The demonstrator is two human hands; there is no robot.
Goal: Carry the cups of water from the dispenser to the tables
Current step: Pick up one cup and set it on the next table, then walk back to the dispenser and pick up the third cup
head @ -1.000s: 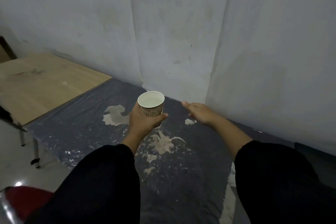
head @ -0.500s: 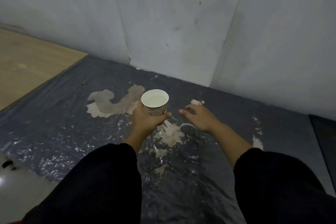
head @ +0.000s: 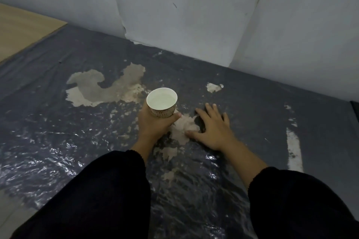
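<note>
One white paper cup of water [head: 161,102], wrapped upright in the left hand [head: 153,124] just above the dark plastic-covered table [head: 58,126], should descend level; right hand [head: 213,131] lies spread, empty.

The paper cup [head: 161,102] is white inside with a cream wall carrying dark printed lettering. The table's covering [head: 252,114] is dark grey-blue with pale beige worn patches, the neighbouring tabletop [head: 21,29] light wood, the sleeves [head: 108,196] black, the wall [head: 174,6] whitish-grey.
</note>
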